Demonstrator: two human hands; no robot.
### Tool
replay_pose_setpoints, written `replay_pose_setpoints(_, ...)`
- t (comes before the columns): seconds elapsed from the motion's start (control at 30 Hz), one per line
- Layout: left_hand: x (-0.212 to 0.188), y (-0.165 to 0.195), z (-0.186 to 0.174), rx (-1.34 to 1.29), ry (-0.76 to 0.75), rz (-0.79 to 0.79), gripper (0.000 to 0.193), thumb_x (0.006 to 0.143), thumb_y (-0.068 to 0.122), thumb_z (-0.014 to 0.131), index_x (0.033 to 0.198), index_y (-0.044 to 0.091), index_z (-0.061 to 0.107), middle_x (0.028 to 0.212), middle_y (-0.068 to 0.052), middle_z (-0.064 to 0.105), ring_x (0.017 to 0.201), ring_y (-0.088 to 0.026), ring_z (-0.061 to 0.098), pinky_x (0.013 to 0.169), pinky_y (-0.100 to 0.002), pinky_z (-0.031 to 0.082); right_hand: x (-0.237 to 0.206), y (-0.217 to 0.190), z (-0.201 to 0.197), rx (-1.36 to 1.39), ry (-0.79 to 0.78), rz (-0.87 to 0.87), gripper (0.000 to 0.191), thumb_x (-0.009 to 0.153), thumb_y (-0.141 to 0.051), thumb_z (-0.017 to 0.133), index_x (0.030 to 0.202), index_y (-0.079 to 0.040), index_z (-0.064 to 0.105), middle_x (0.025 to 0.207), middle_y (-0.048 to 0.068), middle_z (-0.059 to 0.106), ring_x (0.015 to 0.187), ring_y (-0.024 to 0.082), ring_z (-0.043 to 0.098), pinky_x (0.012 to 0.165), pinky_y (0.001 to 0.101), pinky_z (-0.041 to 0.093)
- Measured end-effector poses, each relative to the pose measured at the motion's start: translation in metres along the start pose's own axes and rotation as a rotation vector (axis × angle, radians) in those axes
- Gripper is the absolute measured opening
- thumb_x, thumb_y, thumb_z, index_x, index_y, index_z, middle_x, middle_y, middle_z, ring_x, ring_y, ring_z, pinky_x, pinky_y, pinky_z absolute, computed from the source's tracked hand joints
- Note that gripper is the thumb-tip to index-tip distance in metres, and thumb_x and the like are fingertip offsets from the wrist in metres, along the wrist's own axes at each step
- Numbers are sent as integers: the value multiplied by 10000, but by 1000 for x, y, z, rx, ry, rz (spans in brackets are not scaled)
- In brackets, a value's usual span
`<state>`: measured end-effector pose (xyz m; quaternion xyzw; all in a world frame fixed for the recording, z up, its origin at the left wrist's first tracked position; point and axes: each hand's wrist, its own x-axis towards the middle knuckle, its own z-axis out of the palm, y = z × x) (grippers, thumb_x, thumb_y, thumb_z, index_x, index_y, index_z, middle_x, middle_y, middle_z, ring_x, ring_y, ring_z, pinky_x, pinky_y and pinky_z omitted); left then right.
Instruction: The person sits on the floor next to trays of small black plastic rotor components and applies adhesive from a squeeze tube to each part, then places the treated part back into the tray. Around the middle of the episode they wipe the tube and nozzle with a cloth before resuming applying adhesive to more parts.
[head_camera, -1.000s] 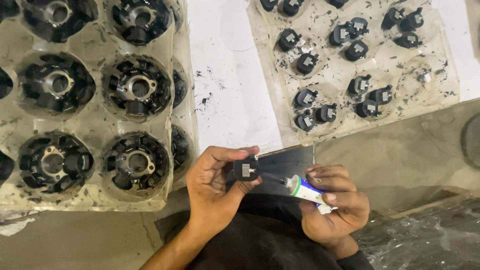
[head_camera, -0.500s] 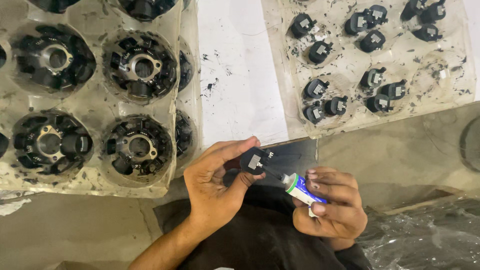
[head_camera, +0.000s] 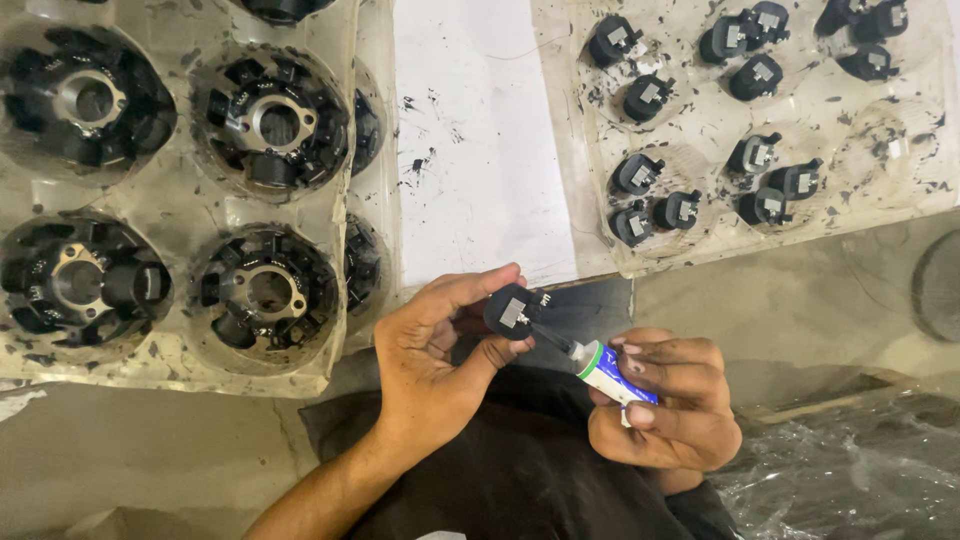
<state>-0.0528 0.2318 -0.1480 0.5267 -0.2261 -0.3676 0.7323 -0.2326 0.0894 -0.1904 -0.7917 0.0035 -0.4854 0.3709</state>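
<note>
While the left hand (head_camera: 440, 355) pinches a small black part (head_camera: 513, 311), the right hand (head_camera: 665, 415) grips a tube (head_camera: 600, 367) slanting up-left, nozzle touching it

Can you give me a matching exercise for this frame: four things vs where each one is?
Things:
1. small black part
2. glue tube
3. large black round housings
4. loose small black parts

Places:
A. in the clear tray on the left
B. pinched in the left hand
C. scattered on the clear sheet at upper right
D. gripped in the right hand, nozzle at the small part

Pairs: 1-B, 2-D, 3-A, 4-C
</note>
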Motion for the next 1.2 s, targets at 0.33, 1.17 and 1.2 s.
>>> replay_pose_setpoints(0.33,1,-11,0,-7,18,-32,509,877,-178,747,1353,-26,648,1254,-130,716,1098,-162,714,974,-306,627,3,2,5,2,36,12,350,739,28,774,1021,-129,639,1016,89,626,969,235,647,790,439,693)
replay_pose_setpoints(1.17,-13,-49,3,-350,-106,-232,509,1006,136,750,1449,-59,591,1329,-159,696,966,-176,699,914,-329,597,1,0,30,-158,260,194,408,887,-52,794,1078,-133,443,1007,102,610,883,235,655,805,426,685)
replay_pose_setpoints(1.2,-13,-50,3,-350,-108,-240,508,1010,140,747,1452,-57,592,1324,-155,697,964,-177,696,914,-332,597,0,0,29,-166,247,205,416,892,-48,798,1084,-137,440,1014,99,610,898,238,658,810,430,683)
